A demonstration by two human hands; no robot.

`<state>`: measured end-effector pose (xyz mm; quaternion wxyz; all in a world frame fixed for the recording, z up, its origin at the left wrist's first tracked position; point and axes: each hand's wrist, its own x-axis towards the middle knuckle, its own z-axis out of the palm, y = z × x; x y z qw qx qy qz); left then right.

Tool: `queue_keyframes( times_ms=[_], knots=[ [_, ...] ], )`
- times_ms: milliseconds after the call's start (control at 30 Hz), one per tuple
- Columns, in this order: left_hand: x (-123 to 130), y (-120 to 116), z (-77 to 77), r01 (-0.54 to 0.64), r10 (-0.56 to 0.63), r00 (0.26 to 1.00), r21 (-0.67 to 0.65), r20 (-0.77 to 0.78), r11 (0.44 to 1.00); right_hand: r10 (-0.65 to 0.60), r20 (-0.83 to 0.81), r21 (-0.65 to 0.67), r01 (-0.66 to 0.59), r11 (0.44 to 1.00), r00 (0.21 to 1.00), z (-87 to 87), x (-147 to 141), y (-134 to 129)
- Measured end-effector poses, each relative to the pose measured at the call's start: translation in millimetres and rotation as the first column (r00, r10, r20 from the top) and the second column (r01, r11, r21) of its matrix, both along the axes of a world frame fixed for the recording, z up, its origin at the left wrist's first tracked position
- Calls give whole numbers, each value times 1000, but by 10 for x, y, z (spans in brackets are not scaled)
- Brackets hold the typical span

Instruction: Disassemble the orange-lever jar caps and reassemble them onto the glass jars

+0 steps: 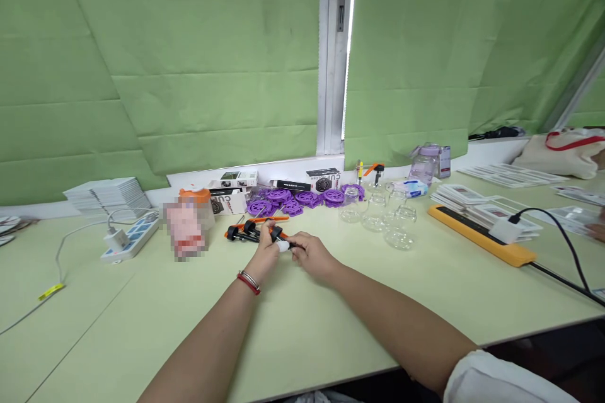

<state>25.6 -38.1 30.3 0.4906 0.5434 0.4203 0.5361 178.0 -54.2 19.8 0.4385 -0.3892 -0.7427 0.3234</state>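
Observation:
Above the middle of the table, my left hand is closed around a black stick-like part with a round black head. A small white piece shows between my hands; its kind is too small to tell. At the right end of the same black part, my right hand is closed, thumb and fingers pinching it. Just behind and left of my left hand lie several similar black parts with round heads, along with orange strips.
Purple openwork plastic pieces and printed boxes lie toward the wall. Several clear glass vessels stand right of my hands. A yellow power strip is farther right, a white power strip left. A person's hand appears at the right edge.

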Motion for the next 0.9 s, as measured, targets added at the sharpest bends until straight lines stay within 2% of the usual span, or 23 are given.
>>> queue_keyframes(
  times_ms=[167, 267, 367, 633, 767, 900],
  knots=[
    [23, -99, 86, -4, 41, 988, 248, -146, 969, 16, -304, -239, -92, 967, 953, -4, -53, 44],
    [21, -126, 109, 15, 94, 963, 400, -252, 916, -7, -432, -297, -135, 945, 902, 30, -49, 32],
    [-2, -97, 75, 78, 126, 916, 478, -381, 875, 1, -506, -344, -203, 917, 862, 69, -35, -11],
    [-30, 9, -72, 199, 245, 722, 533, -647, 822, -22, -611, -402, -286, 870, 791, 62, -87, -48],
    [-4, -16, -44, 224, 290, 640, 534, -712, 815, -34, -699, -403, -355, 844, 714, 52, -108, -49],
    [15, -59, 8, 240, 322, 598, 548, -734, 802, -45, -744, -421, -415, 807, 667, 59, -102, -58]
  ],
)
